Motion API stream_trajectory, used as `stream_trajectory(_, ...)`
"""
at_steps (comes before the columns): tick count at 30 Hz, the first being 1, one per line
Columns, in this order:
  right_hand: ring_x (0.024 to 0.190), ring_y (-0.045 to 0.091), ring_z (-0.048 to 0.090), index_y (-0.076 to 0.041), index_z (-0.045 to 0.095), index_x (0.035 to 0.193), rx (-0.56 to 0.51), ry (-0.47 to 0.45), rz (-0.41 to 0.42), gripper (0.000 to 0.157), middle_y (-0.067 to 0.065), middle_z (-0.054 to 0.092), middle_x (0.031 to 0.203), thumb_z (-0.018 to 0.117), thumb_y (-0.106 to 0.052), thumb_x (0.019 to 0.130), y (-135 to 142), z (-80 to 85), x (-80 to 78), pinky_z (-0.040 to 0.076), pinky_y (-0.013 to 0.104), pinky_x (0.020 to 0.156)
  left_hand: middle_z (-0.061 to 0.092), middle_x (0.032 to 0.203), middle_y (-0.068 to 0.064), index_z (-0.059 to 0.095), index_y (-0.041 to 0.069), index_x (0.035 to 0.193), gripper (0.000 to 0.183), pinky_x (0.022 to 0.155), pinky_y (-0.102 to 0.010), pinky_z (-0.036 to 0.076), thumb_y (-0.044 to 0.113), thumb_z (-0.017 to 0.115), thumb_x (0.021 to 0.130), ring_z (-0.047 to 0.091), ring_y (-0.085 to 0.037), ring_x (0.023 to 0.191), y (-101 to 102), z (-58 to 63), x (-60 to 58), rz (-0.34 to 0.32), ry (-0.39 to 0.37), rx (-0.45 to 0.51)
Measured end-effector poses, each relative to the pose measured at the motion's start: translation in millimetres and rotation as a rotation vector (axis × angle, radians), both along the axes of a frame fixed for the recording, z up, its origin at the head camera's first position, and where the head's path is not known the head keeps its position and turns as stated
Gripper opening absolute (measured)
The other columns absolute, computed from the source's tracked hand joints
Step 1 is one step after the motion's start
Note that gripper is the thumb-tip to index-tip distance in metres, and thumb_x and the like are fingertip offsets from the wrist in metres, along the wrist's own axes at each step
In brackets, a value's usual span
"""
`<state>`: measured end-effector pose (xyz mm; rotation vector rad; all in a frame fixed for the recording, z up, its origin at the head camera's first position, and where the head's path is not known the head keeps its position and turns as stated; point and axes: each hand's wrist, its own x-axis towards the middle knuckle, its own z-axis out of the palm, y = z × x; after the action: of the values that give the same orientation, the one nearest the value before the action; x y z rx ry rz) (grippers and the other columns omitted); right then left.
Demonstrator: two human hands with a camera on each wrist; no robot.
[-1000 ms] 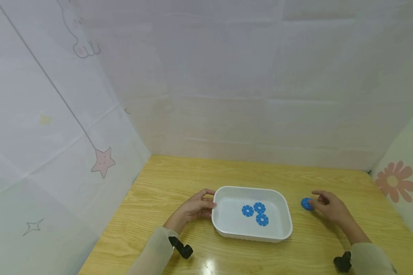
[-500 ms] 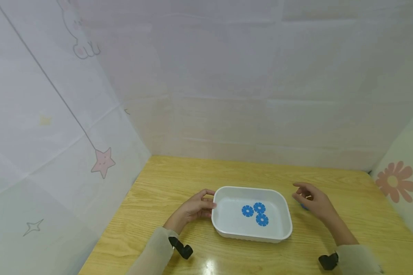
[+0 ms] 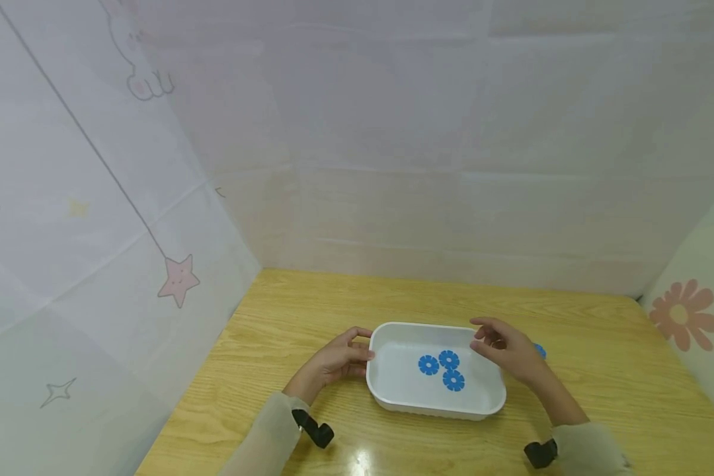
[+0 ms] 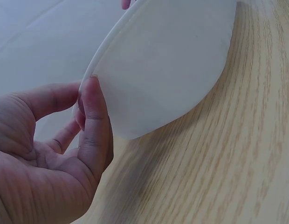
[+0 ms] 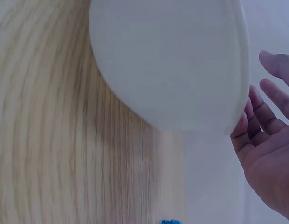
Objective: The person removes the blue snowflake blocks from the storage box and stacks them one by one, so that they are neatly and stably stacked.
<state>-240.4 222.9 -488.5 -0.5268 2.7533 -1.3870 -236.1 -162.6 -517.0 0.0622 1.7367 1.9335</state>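
Note:
A white rectangular plastic tub (image 3: 428, 404) sits on the table with 3 blue notched snowflake discs (image 3: 453, 380) lying inside toward its middle. My left hand (image 3: 336, 358) grips the tub's left rim; in the left wrist view the fingers and thumb pinch its edge (image 4: 103, 51). Over the right rim hovers my right hand (image 3: 508, 350), fingers loosely bent, with thumb and index finger apart. Nothing shows between them in the head or right wrist view. Behind this hand another blue piece (image 3: 540, 351) partly shows on the table, the rest hidden.
The wood-grain table (image 3: 309, 301) reaches back to a pale hanging cloth (image 3: 381, 165). More cloth with printed stars and a flower (image 3: 684, 314) hangs at both sides. A black wrist camera mount (image 3: 312, 430) sits on each sleeve.
My right hand has moved left from the blue piece on the table to above the tub's right rim. The left hand, the tub and the discs inside have stayed put.

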Motion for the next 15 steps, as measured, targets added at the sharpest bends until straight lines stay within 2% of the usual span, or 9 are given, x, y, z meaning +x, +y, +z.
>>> stream_trajectory(7, 0.093, 0.017, 0.059, -0.012, 0.059, 0.138, 0.018, -0.033, 0.053, 0.051, 0.001, 0.065, 0.107, 0.075, -0.03, 0.093, -20, 3.3, 1.6, 0.053, 0.021, 0.08, 0.063, 0.127, -0.029, 0.041, 0.003, 0.145, 0.058, 0.074, -0.031, 0.058, 0.002, 0.067, 0.093, 0.069, -0.017, 0.084, 0, 0.6, 1.1, -0.001, 0.0, -0.006)
stream_trajectory(15, 0.095, 0.02, 0.06, -0.014, 0.06, 0.138, 0.018, -0.078, 0.171, 0.051, 0.013, 0.064, 0.113, 0.076, -0.029, 0.092, -39, 1.1, -1.1, 0.054, 0.024, 0.08, 0.062, 0.129, -0.029, 0.041, 0.003, 0.145, 0.059, 0.069, -0.028, 0.058, 0.002, 0.067, 0.093, 0.069, -0.018, 0.085, 0, 2.6, 1.6, 0.002, -0.007, -0.01)
